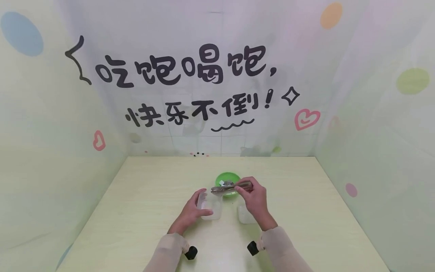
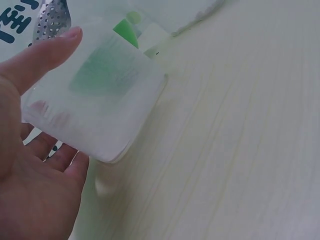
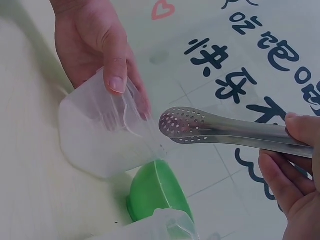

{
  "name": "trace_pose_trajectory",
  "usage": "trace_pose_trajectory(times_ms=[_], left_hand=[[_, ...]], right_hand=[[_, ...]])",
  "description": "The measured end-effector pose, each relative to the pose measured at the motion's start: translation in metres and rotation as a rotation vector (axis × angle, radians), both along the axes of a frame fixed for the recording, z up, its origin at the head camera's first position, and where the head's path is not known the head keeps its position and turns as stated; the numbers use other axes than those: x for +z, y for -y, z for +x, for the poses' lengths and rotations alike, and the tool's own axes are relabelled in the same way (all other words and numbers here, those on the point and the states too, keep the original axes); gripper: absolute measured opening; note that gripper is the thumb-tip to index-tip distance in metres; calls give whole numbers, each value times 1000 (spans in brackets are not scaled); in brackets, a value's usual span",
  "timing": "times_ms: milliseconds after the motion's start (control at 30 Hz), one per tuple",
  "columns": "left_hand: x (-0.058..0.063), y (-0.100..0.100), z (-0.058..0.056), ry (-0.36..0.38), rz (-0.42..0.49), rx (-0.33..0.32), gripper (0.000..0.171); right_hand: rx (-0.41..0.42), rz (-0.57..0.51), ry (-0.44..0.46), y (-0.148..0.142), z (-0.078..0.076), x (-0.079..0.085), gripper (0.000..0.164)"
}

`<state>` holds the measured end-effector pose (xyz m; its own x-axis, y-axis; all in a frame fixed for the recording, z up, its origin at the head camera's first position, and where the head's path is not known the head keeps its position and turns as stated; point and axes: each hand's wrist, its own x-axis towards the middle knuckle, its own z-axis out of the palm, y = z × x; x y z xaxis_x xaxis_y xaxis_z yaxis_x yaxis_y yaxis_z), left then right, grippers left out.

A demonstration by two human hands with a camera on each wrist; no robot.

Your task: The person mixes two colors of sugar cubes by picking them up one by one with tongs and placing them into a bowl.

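Note:
My left hand point(image 1: 191, 212) grips a translucent plastic container point(image 1: 214, 212) by its side, thumb on the near wall and fingers round the far wall. In the left wrist view the container point(image 2: 115, 105) is tilted, with its lower edge close over the table. My right hand point(image 1: 256, 198) pinches metal tongs point(image 1: 225, 188) with perforated, rounded heads. Those heads are close together and point left, near the container's open rim in the right wrist view. Behind the tongs stands a green bowl point(image 1: 227, 176) with small white pieces in it, partly hidden by them.
A second translucent container point(image 1: 244, 216) stands on the table point(image 1: 153, 177) to the right, partly covered by my right hand. A printed cloth wall point(image 1: 217, 143) rises behind the table's back edge, with more cloth on both sides.

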<state>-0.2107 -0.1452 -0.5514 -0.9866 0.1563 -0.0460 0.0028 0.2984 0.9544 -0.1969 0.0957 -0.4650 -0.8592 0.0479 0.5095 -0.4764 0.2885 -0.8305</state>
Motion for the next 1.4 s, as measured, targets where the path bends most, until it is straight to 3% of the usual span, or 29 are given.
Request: trace_pose_trajectory(times_ms=[400, 667, 800, 1400], left_hand=[[-2, 2, 0, 5, 3, 8, 89], [-3, 3, -1, 4, 17, 1, 88], [-3, 3, 0, 3, 15, 1, 88], [-4, 1, -3, 5, 12, 3, 88]], right_hand=[[-56, -61, -55, -15, -11, -8, 18], [-86, -63, -77, -17, 1, 10, 18], [-92, -52, -53, -18, 6, 16, 19], [-103, -72, 0, -22, 4, 9, 21]])
